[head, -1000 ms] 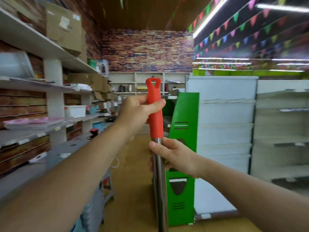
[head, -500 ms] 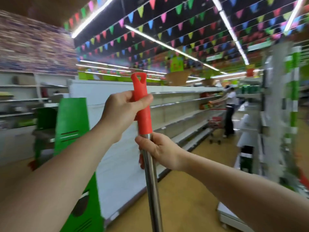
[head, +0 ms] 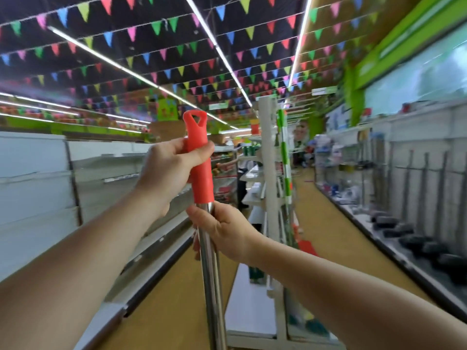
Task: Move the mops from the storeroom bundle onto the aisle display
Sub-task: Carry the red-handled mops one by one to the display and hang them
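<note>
We grip the mop handle (head: 211, 261) upright: our left hand (head: 169, 173) wraps its red plastic grip (head: 199, 173), our right hand (head: 225, 231) clasps the steel shaft just below.

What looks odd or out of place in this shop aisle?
Nothing stands out. The left hand grips the red plastic grip and the right hand holds the shiny steel mop pole, which stands about upright. The picture is blurred.
</note>
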Tool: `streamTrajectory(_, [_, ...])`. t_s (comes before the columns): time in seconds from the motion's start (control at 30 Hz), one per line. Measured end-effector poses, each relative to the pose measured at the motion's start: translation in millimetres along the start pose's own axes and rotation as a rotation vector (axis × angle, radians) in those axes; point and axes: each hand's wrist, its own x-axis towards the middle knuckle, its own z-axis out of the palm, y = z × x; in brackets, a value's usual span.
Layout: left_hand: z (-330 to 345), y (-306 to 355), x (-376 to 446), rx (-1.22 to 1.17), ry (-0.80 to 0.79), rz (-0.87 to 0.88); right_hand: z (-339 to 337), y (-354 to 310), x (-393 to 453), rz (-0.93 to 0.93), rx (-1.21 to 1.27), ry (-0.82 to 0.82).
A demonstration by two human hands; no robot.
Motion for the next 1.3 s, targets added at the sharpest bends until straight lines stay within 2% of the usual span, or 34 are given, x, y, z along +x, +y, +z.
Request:
streamTrajectory(0.43, [173, -42, 70, -0.274, -0.218, -0.034, -156, 81, -7, 0.157, -0.185, 0.255])
streamTrajectory(0.7, [274, -86, 126, -0.426, -0.373, -0.007, -241, 140, 10, 0.298, -0.453, 0.429])
streamTrajectory(0.83, [332, -98, 160, -0.445, -0.474, 0.040, -290, 166, 19, 0.352, -0.418, 0.529])
streamTrajectory(0.97, [394, -103, 185, -0.503, -0.562, 0.066, -341, 189, 22, 0.365, -0.250, 0.622])
streamTrajectory(1.07, [441, -105, 199, -0.504, -0.613, 0.088, -383, 209, 21, 0.363, -0.283, 0.656])
streamTrajectory(1.3, [552, -119, 235, -0.476, -0.580, 0.093, -487, 269, 25, 0.323, -0.305, 0.657])
